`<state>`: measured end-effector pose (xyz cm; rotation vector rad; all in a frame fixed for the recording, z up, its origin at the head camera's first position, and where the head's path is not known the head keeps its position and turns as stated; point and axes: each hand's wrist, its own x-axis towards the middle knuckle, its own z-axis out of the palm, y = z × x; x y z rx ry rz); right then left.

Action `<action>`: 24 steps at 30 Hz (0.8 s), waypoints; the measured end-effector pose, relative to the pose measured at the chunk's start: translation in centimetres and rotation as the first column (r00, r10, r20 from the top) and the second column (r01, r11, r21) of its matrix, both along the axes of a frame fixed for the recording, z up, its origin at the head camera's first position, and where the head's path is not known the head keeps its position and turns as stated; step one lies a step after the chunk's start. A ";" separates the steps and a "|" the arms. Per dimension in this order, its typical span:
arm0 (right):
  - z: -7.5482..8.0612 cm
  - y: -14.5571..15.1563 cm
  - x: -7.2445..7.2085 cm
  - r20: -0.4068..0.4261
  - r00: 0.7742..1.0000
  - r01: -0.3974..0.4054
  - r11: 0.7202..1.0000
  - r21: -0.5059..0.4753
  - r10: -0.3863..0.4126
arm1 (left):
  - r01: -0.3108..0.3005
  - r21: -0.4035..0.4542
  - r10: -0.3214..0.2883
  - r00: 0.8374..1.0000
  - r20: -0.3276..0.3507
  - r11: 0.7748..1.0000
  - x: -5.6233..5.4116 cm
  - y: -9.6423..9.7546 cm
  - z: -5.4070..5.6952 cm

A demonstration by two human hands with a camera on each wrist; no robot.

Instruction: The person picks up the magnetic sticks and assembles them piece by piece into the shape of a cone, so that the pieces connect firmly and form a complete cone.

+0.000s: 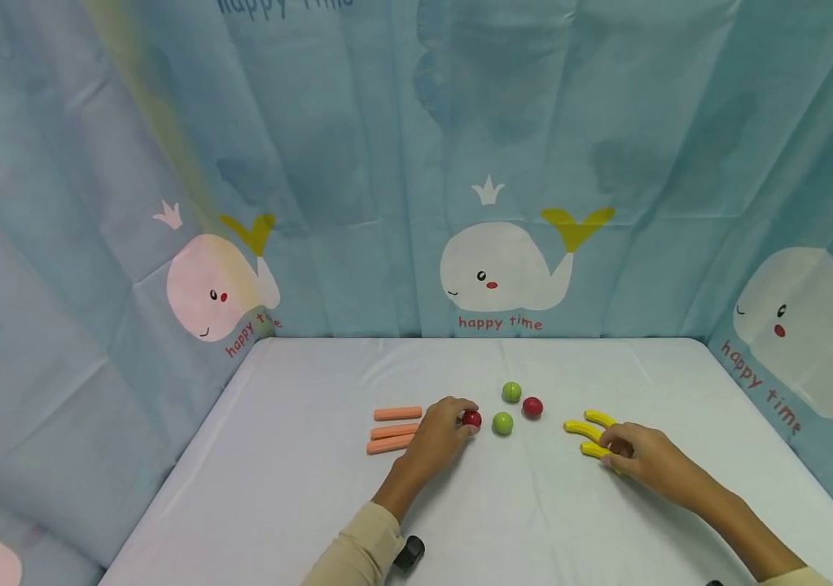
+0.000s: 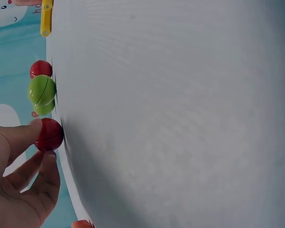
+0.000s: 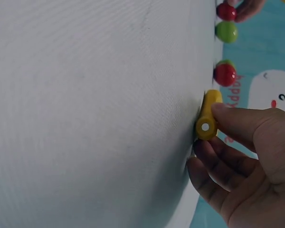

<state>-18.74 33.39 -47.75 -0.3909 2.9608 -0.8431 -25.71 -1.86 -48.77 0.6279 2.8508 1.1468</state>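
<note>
In the head view, my left hand pinches a small shiny red ball with a seam round it. The left wrist view shows thumb and fingers on either side of this red ball, which is at the white surface. Over on the right, my right hand pinches the nearest yellow toy banana. In the right wrist view, the thumb lies on this toy banana and fingertips are under it; its white-dotted end faces the camera. Two more toy bananas lie just beyond.
Between the hands lie two green balls and another red ball. Several ribbed orange sticks lie left of my left hand. The white table meets a blue whale-print curtain. A black object is by the left sleeve.
</note>
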 end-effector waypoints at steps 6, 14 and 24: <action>-0.1 -0.1 0.0 -0.013 1.000 0.002 1.000 -0.007 -0.002 | -0.029 0.007 0.029 0.999 0.021 1.000 -0.1 0.2 0.1; 0.2 -0.6 -0.1 0.040 0.997 0.061 0.998 0.027 -0.062 | -0.023 -0.042 0.024 1.000 0.015 0.999 0.1 0.1 0.2; 0.1 -1.1 0.4 0.013 0.996 0.084 0.996 0.038 -0.085 | -0.035 -0.061 0.038 0.998 0.058 0.998 0.5 -0.1 0.4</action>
